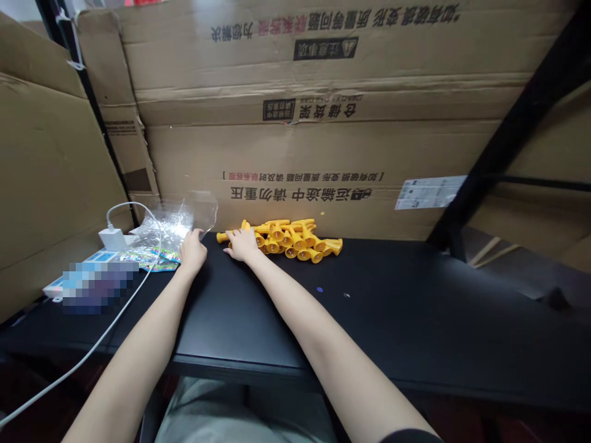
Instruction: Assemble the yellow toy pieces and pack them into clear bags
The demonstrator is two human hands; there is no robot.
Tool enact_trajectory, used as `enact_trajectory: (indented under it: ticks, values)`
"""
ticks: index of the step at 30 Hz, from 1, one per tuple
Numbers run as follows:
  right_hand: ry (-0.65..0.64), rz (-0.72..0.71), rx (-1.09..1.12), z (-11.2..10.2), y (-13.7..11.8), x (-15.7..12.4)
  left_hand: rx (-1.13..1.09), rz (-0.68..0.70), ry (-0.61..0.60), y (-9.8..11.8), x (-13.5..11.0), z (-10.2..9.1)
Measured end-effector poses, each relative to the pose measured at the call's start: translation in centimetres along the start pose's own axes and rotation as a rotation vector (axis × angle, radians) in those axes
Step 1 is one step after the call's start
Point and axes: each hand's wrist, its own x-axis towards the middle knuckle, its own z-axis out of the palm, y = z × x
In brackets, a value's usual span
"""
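Both my arms reach far across a black table [392, 307]. My left hand [192, 249] pinches the edge of a clear plastic bag [199, 210] that stands up from a heap of such bags [161, 231]. My right hand [241, 243] rests at the left end of a pile of several yellow plastic trumpet-shaped toys [295, 239]; its fingers curl on one yellow toy [223, 236] that pokes out to the left. The pile lies against the cardboard at the back of the table.
Big cardboard boxes [323, 123] wall in the back and left of the table. A white charger [111, 237] with a cable [92, 351] sits on a power strip at the left. A black slanted frame bar [508, 135] crosses the right side.
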Motion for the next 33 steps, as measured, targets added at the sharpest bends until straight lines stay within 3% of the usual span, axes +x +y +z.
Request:
enact_trajectory:
  ticks: [16,23,33]
  values:
    - [0.04,0.118,-0.049,-0.5,6.4,-4.7,0.131,0.33,-0.16,0.7,0.0,0.2]
    - [0.042,0.135,-0.049,-1.3,8.9,-7.0,0.188,0.306,-0.229,0.7,-0.1,0.5]
    - [0.099,0.137,-0.141,-0.8,9.4,-8.5,0.425,0.182,-0.276,1.7,-0.7,-0.7]
